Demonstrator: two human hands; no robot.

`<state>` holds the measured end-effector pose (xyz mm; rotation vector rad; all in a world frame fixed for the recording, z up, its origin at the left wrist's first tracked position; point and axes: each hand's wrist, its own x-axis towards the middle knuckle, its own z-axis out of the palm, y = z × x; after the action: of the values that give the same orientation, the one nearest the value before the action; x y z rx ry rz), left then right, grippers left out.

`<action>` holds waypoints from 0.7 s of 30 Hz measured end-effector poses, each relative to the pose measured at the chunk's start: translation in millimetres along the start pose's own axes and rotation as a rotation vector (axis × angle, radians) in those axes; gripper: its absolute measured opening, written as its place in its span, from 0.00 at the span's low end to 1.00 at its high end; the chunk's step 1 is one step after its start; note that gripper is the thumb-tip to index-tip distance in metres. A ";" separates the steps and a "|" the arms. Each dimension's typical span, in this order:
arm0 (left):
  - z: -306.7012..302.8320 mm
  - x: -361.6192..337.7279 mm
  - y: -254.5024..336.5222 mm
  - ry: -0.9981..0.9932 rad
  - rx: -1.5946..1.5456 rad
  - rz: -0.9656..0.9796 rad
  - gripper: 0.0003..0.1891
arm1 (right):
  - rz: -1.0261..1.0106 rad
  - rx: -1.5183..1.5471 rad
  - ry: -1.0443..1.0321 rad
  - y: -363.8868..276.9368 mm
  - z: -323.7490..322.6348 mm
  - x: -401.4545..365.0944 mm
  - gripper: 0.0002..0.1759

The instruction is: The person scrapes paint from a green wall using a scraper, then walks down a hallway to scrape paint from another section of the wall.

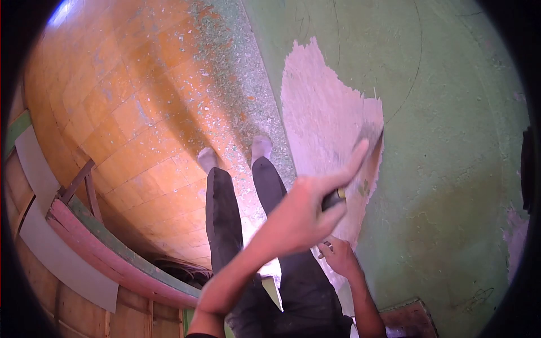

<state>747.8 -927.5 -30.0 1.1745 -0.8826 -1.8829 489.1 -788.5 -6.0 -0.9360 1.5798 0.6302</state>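
Observation:
My left hand point(310, 211) is closed round the dark handle point(333, 199) of a scraper, its index finger stretched along the tool. The scraper's flat blade point(372, 132) is blurred and lies over a bare, pale patch point(318, 107) with ragged edges in the green painted wall point(445, 169). My right hand point(340, 256), with a ring on one finger, is lower down by the bottom of this patch. Its fingers are curled in; what they hold, if anything, is hidden.
Paint flakes point(225, 67) litter the orange tiled floor point(124, 107), thickest along the wall's foot. My feet point(261, 147) stand there. A curved pink and green ledge point(112, 253) is at lower left. A brown board-like piece point(411, 321) shows at lower right.

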 end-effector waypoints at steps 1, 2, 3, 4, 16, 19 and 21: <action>-9.9 4.9 6.0 -0.028 0.044 -0.040 0.42 | -0.013 0.005 -0.009 -1.4 0.4 1.9 0.13; -19.7 16.3 7.8 0.009 0.097 -0.006 0.42 | -0.012 0.000 -0.016 -3.5 2.0 5.8 0.13; -24.4 17.9 7.8 0.005 0.102 -0.010 0.42 | -0.006 -0.007 -0.030 -4.0 3.0 7.4 0.13; -26.4 19.0 7.2 0.000 0.101 -0.011 0.42 | 0.003 -0.018 -0.040 -4.1 4.2 7.5 0.13; -19.9 31.3 -1.3 0.106 0.119 0.190 0.41 | 0.015 -0.073 -0.005 4.7 9.6 7.4 0.12; -7.3 28.8 -9.0 0.131 0.077 0.176 0.41 | 0.016 -0.090 0.014 -1.4 6.3 3.7 0.11; 8.6 21.9 -11.5 0.169 0.041 0.179 0.40 | 0.002 -0.096 0.012 -6.6 2.0 5.5 0.11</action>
<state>730.4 -939.1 -45.8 1.2168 -0.9045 -1.6049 495.4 -791.7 -11.2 -1.0111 1.5720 0.7076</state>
